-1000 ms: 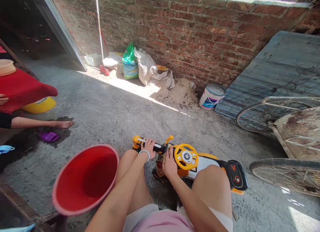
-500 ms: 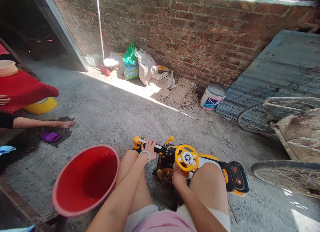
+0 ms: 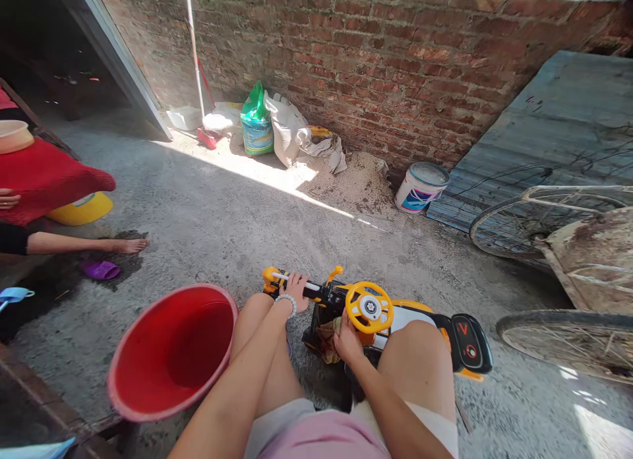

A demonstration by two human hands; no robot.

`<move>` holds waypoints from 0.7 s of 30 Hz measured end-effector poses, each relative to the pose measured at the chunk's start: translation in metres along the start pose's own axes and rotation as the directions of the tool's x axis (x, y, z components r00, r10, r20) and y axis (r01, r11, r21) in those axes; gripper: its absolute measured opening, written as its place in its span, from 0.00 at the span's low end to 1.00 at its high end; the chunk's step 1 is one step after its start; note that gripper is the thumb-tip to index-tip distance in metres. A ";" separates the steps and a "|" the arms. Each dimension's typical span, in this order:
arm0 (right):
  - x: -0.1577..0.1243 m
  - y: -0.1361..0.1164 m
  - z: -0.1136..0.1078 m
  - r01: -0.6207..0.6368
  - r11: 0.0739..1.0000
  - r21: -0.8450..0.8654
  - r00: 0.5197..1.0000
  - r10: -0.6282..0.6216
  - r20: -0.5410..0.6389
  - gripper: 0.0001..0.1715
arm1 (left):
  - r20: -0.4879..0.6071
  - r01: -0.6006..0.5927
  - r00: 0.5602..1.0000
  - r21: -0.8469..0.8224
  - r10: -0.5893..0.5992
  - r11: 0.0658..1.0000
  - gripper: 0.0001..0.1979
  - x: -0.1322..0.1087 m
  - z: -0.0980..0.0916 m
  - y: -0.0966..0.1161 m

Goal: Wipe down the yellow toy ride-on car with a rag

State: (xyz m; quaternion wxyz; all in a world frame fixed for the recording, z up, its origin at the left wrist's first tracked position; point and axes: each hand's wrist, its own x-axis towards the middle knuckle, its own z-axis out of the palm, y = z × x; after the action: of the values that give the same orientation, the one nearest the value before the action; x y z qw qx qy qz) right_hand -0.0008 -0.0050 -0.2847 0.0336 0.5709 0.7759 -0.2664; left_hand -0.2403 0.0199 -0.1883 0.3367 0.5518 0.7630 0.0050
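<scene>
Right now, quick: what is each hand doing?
Left hand: closed on the toy ride-on car's black bar.
Right hand: beside a crumpled brown cloth, below the yellow steering wheel; grip cannot be told.

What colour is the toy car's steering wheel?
The steering wheel is yellow, with a black-and-white hub; the head view shows it best.

A red plastic tub (image 3: pixel 173 353) lies tilted on the concrete floor (image 3: pixel 198 228) at near left. Against the far brick wall (image 3: pixel 370 57) are a white paint bucket (image 3: pixel 420 188), a pile of sawdust (image 3: pixel 351 185) and a pale sack (image 3: pixel 284 129). A bicycle wheel (image 3: pixel 568 343) sits at right, below a corrugated metal sheet (image 3: pixel 519 142). At left, another person's bare leg (image 3: pixel 79 245) stretches out just above a purple slipper (image 3: pixel 100 270).
</scene>
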 end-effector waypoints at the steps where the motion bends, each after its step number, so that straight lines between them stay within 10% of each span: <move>1: -0.003 0.007 0.002 -0.014 1.000 -0.004 1.000 0.014 0.010 0.50 | -0.007 -0.004 1.000 0.001 0.004 1.000 0.40 0.000 0.000 -0.001; 9: -0.025 0.034 0.011 -0.085 0.993 -0.087 0.996 0.085 -0.002 0.47 | -0.027 0.004 1.000 0.008 -0.003 1.000 0.39 0.003 0.003 -0.001; 12: -0.030 0.041 0.010 -0.157 0.978 0.137 0.981 0.171 -0.093 0.42 | -0.036 -0.005 0.999 0.010 0.006 1.000 0.38 0.004 0.004 -0.002; 16: -0.020 0.066 -0.005 -0.199 0.716 0.669 0.876 0.435 -0.206 0.25 | -0.063 -0.016 0.998 0.018 0.018 1.000 0.37 0.002 0.005 -0.003; 21: 0.009 0.114 -0.049 -0.181 0.501 0.846 0.773 0.604 -0.193 0.23 | -0.044 -0.018 0.999 0.011 0.018 1.000 0.39 0.000 0.004 -0.002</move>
State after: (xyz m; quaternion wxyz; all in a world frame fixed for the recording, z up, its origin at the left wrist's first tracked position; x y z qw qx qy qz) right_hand 0.1111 0.0479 -0.2887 -0.3472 0.7370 0.4020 -0.4180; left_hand -0.2400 0.0178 -0.1927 0.3165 0.5602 0.7653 0.0162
